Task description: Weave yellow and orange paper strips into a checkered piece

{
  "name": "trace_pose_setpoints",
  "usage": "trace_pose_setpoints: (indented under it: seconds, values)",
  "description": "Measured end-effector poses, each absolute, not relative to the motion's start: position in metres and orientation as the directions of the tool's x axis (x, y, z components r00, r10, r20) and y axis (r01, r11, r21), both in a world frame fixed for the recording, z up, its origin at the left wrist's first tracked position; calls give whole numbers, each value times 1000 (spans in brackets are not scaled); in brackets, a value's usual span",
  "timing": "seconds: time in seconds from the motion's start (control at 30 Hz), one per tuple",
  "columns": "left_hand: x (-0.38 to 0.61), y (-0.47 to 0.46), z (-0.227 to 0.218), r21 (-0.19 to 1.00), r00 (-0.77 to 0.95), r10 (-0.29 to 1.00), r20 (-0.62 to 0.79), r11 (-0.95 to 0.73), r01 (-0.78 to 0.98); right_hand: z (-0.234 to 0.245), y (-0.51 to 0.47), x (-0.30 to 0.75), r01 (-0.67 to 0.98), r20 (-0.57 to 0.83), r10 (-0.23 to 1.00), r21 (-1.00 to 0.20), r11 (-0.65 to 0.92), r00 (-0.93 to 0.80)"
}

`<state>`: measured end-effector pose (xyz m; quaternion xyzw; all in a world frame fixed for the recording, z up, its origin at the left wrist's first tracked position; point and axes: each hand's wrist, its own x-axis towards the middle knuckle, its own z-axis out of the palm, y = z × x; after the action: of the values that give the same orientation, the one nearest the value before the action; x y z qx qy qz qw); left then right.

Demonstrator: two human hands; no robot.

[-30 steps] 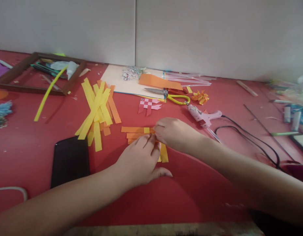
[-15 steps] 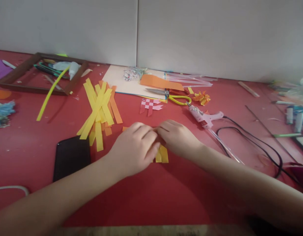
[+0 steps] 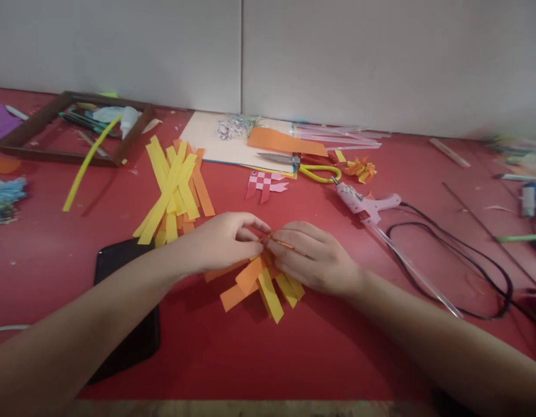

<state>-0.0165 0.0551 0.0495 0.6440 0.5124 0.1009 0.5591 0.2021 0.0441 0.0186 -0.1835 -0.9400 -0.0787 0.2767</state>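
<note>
The table (image 3: 328, 362) ends at a near edge close to the bottom of the view and meets a pale wall (image 3: 380, 63) behind. Plain red surface stretches from the hands to that near edge. A paper-strip pile (image 3: 174, 185) and a dark flat slab (image 3: 135, 336), crossed by the left forearm, bound the left side; a pink glue gun (image 3: 363, 205) lies to the right. The orange-and-yellow strip piece (image 3: 251, 274) sits between and below the left hand (image 3: 224, 240) and right hand (image 3: 313, 258), both pinching its upper part, fingertips together.
</note>
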Motion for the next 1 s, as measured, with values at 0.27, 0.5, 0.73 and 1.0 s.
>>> trace_pose_setpoints:
  seconds: [0.27,0.5,0.73,1.0]
  values:
    - [-19,56,38,894,526,757,-388,170,414,16,45,198,333,566,329,-100,938,-756]
    - [-15,52,34,889,502,772,-391,176,422,18,44,198,342,557,307,-43,939,-772]
    - [-8,48,35,886,480,787,-388,176,429,21,42,196,343,566,270,23,939,-779]
    - [-9,45,34,886,481,789,-382,165,433,23,41,194,392,541,355,-50,919,-763]
